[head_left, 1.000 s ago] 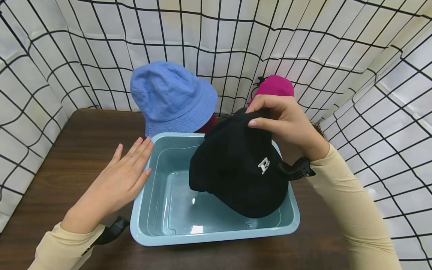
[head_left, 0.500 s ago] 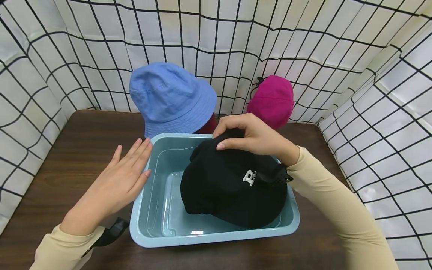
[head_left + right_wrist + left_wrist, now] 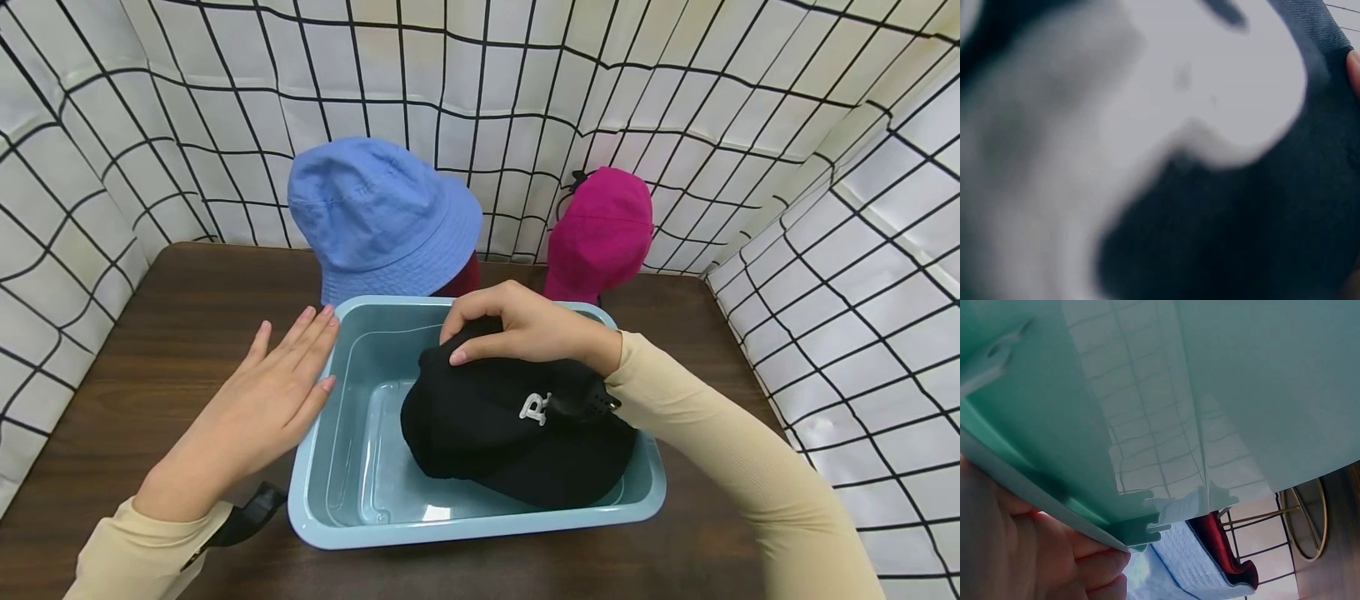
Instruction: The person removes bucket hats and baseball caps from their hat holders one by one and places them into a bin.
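Observation:
A black baseball cap with a white raised letter R lies over the right half of a light blue plastic basin. My right hand pinches the cap's upper edge between thumb and fingers. Close up in the right wrist view, the white letter is blurred against dark cloth, and a fingertip shows at the edge. At the basin's left rim my left hand rests with straight fingers. The left wrist view has those fingers under the rim, beside the glossy basin wall.
Behind the basin, a blue bucket hat sits over something dark red. A magenta cap stands at the back right. Black wire grid walls enclose the brown wooden table. A gold-coloured wire stand shows beyond the basin.
My right hand has lowered the black cap into the basin, moving left and toward me, which uncovers the magenta cap. The left hand has stayed in place.

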`<state>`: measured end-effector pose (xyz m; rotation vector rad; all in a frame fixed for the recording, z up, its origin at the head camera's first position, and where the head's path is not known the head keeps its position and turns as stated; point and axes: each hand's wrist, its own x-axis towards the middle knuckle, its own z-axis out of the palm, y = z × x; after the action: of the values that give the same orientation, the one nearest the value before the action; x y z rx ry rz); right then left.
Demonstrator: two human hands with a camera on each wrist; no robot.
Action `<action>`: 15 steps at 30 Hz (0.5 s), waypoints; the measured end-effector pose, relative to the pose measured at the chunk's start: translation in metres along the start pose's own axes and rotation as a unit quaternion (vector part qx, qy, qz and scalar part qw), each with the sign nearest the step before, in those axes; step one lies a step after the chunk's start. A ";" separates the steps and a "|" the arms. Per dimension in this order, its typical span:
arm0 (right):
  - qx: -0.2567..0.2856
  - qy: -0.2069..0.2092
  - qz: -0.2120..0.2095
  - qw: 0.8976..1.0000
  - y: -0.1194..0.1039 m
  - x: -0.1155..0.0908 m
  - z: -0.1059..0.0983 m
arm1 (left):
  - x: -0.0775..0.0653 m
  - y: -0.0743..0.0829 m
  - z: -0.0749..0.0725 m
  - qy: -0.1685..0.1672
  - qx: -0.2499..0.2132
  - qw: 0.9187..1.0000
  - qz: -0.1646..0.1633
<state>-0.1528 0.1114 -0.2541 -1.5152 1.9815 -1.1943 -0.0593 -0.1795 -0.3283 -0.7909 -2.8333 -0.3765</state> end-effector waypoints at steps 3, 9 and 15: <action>-0.003 -0.023 0.009 1.000 0.003 0.004 0.006 | 0.000 0.000 0.000 0.000 0.000 1.000 -0.001; -0.010 -0.056 0.039 0.998 0.012 0.010 0.018 | 0.000 -0.001 0.000 -0.002 0.000 1.000 -0.001; -0.004 -0.084 0.064 0.994 0.024 0.012 0.028 | 0.000 0.000 0.000 -0.002 0.001 1.000 -0.001</action>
<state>-0.1516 0.0912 -0.2870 -1.4193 1.9406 -0.9750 -0.0595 -0.1793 -0.3280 -0.7890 -2.8383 -0.3732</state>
